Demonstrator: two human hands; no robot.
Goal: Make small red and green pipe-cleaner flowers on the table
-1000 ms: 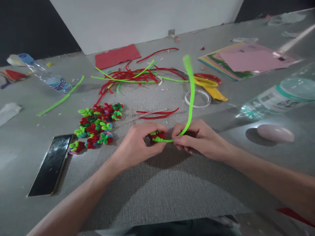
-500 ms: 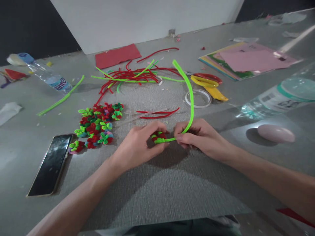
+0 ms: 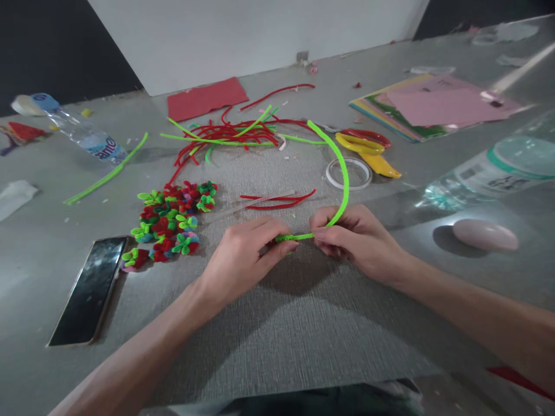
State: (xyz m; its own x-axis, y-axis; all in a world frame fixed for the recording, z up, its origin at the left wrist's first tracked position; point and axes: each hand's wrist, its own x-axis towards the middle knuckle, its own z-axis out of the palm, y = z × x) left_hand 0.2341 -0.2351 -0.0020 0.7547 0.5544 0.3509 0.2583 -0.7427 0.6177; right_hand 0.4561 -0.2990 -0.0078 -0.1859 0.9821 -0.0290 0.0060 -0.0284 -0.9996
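A bright green pipe cleaner (image 3: 344, 173) stretches between my two hands and curves up past the right one. My left hand (image 3: 249, 251) is closed on its twisted end; the red and green piece there is now hidden behind the fingers. With thumb and forefinger, my right hand (image 3: 353, 234) pinches the same pipe cleaner a short way along. Two red pipe cleaners (image 3: 281, 202) and a thin clear strip (image 3: 260, 201) lie just beyond my left hand. To the left sits a cluster of small pipe-cleaner flowers (image 3: 167, 222) in red, green and blue.
A phone (image 3: 89, 292) lies at left. Further back are a heap of red and green pipe cleaners (image 3: 234, 136), a tape roll (image 3: 349, 173), yellow-handled scissors (image 3: 359, 144) and coloured paper (image 3: 442, 101). Bottles lie left (image 3: 93, 138) and right (image 3: 498, 167), near a pink oval object (image 3: 485, 234).
My left fingers have closed over the red and green piece, which showed before. The pipe cleaner's free end has dropped slightly and swung a little to the right.
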